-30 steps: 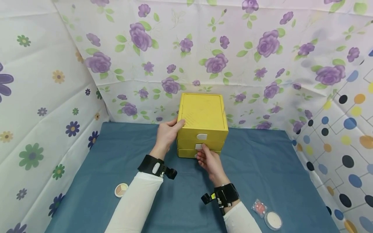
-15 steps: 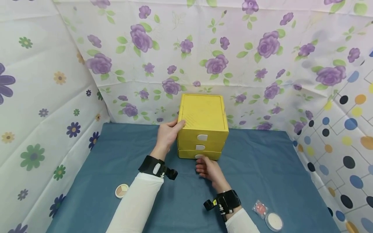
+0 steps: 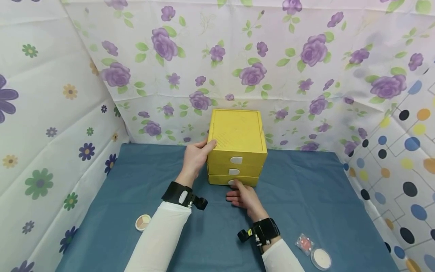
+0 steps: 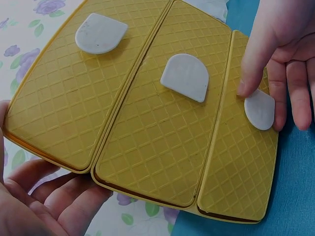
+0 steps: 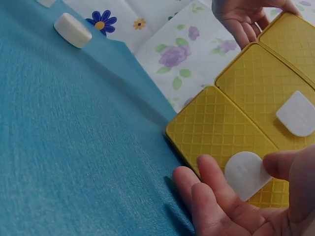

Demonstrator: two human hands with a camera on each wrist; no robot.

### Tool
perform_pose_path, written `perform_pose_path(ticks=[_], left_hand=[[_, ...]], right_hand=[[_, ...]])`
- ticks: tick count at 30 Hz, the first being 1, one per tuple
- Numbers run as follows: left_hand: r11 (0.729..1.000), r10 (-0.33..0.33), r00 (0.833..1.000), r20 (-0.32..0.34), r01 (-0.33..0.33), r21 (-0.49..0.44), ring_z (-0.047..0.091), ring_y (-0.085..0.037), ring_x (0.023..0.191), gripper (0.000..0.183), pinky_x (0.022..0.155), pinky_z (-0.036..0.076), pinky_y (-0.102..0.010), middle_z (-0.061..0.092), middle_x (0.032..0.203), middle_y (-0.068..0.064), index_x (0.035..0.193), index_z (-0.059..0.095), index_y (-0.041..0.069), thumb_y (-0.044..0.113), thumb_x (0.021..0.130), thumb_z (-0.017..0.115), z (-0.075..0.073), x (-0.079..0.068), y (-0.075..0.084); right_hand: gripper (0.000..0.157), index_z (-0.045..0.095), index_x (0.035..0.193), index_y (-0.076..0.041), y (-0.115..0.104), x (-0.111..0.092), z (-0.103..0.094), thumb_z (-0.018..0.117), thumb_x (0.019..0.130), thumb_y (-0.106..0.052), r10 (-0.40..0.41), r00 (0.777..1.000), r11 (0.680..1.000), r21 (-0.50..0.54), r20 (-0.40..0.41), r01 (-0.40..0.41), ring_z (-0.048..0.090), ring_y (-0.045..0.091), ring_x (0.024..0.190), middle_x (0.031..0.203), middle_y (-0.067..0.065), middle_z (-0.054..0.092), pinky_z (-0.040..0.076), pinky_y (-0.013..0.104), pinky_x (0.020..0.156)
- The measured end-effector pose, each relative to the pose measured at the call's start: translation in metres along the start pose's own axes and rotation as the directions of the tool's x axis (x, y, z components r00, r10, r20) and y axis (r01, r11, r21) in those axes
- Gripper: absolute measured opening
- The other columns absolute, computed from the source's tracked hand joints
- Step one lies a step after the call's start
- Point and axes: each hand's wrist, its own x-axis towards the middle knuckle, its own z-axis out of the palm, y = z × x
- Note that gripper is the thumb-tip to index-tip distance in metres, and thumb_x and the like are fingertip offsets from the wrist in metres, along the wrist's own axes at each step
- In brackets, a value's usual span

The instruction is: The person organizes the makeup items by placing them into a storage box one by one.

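A yellow mini drawer unit (image 3: 236, 130) with three stacked drawers stands at the back of the table, each front bearing a white rounded handle. All three drawers look closed. My left hand (image 3: 195, 156) holds the unit's left side near the front, thumb on the top edge and fingers along the side wall. Down at the bottom drawer (image 4: 236, 167), my right hand (image 3: 248, 196) has its thumb and index finger on either side of the white drawer handle (image 5: 244, 172), pinching it. Its other fingers extend below. The middle handle (image 4: 186, 77) and top handle (image 4: 101, 33) are untouched.
A round three-colour makeup palette (image 3: 142, 222) lies on the blue cloth (image 3: 210, 241) by my left forearm. Right of my right forearm are a small clear packet with pink contents (image 3: 304, 243) and a round white compact (image 3: 321, 259). Patterned sheets surround the table.
My right hand has moved down from the middle drawer's handle to the bottom drawer's handle, and its lower fingers have straightened. The left hand keeps its hold on the unit.
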Motion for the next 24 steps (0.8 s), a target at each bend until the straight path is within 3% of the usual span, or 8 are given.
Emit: perform_pose_path(ticks=[14, 24], left_hand=[[1.0, -0.012, 1.0, -0.002, 0.012, 0.0, 0.054, -0.016, 0.12, 0.067, 0.101, 0.048, -0.042, 0.062, 0.134, 0.002, 0.131, 0.065, 0.018, 0.062, 0.081, 0.072, 0.0, 0.0, -0.001], [0.999, -0.027, 1.0, -0.002, 0.026, -0.021, 0.054, -0.016, 0.12, 0.067, 0.102, 0.048, -0.043, 0.063, 0.132, 0.001, 0.132, 0.064, 0.018, 0.061, 0.08, 0.073, 0.001, 0.0, 0.0]], right_hand=[[0.065, 0.059, 0.131, -0.003, -0.002, -0.005, 0.004, 0.053, 0.097, -0.058, 0.032, 0.999, 0.999, 0.032, -0.019, -0.031, 0.071, 0.026, 0.086, 0.092, 0.012, 0.073, 0.062, 0.033, 0.068], [0.064, 0.058, 0.13, -0.001, 0.009, -0.024, 0.006, 0.051, 0.099, -0.056, 0.035, 0.999, 0.999, 0.02, 0.015, -0.036, 0.071, 0.026, 0.086, 0.09, 0.011, 0.073, 0.061, 0.032, 0.067]])
